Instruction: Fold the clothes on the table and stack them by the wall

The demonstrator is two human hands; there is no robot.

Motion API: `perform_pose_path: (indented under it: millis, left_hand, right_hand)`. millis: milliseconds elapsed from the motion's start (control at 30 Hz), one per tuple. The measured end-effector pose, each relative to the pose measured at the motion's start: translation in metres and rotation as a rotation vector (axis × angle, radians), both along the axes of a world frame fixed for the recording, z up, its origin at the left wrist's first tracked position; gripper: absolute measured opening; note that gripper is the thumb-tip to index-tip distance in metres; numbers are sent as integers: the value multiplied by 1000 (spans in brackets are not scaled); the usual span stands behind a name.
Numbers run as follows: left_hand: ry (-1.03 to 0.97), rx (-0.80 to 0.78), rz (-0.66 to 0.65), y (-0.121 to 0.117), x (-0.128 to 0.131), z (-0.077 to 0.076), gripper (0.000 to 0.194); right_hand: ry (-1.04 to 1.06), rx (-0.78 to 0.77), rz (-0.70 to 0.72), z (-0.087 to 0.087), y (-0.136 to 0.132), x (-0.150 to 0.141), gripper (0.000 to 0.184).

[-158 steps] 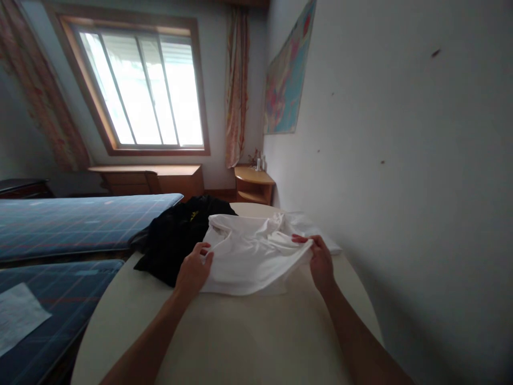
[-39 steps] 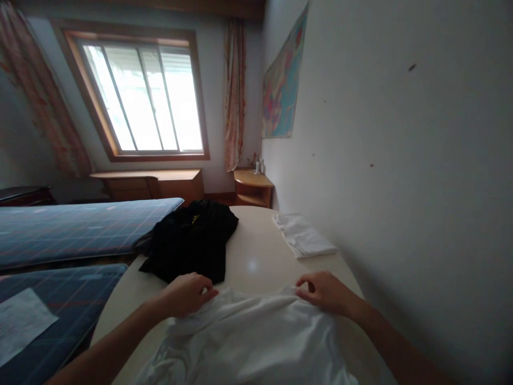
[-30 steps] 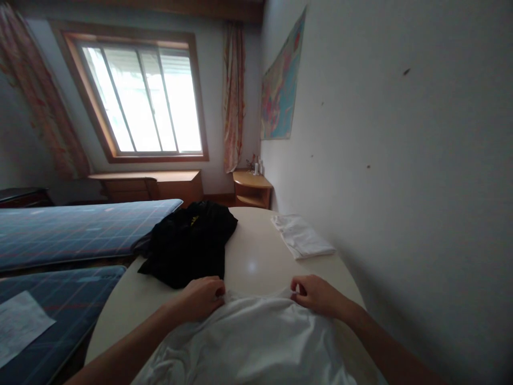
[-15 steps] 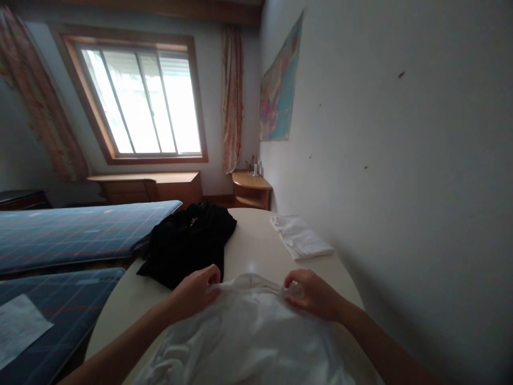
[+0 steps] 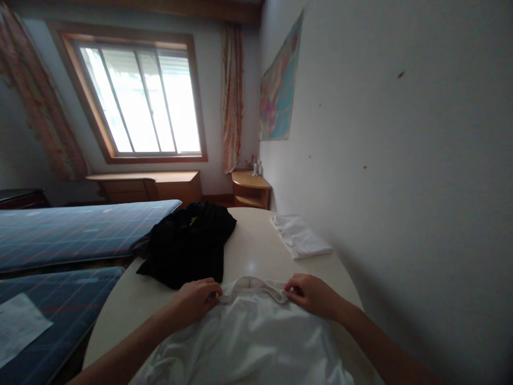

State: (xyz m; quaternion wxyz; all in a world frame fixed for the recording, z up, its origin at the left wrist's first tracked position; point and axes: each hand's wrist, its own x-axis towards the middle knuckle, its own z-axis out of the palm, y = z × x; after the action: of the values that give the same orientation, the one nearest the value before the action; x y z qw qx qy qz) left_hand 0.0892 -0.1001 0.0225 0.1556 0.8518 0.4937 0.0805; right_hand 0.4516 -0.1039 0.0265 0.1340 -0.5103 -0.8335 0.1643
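Observation:
A white T-shirt (image 5: 256, 337) lies spread on the round table (image 5: 250, 240), its neckline toward the far side and its lower part cut off by the bottom of the view. My left hand (image 5: 196, 300) pinches the cloth at the left of the collar. At the collar's right side, my right hand (image 5: 308, 293) is closed on the fabric with thumb and fingertips. Soft creases run across the shirt's front. Just beyond my left hand is a crumpled black garment (image 5: 192, 246) with a small yellow mark.
Folded white cloth (image 5: 302, 237) rests at the table's right edge, close to the wall (image 5: 401, 214). Blue plaid mattresses (image 5: 80, 235) are on the left, one with a paper sheet (image 5: 22, 326). A corner shelf (image 5: 251, 182) and a desk (image 5: 176, 182) stand by the window.
The shirt's collar has come down onto the table and looks flatter and more open. Both hands have lowered slightly, still holding the fabric.

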Motion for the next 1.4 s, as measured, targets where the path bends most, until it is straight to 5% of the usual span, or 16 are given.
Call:
perform_pose_path:
  millis: [200,400,567,800,1133,1267,1400]
  left_hand:
    - [-141,204,153,8,1,5,21]
    - [-424,316,317,25,-9,25,23]
    - [-429,370,303,30,-17,38,24]
    - [-374,282,194,30,-25,44,25]
    - [-320,-118,17,23,-52,38,23]
    - [-358,-93,10,32,-58,58,27]
    - [-392,83,31,67,-54,95,33]
  right_hand:
    - [84,117,-15,-2,6,1,16]
    - [274,224,-190,12,15,7,27]
    - [305,245,-143,24,15,9,27]
    - [224,145,-88,32,16,20,27]
    - [301,8,-141,32,18,37,40]
    - [305,83,-170,45,28,38,41]
    - [276,254,-214,80,57,37,40]
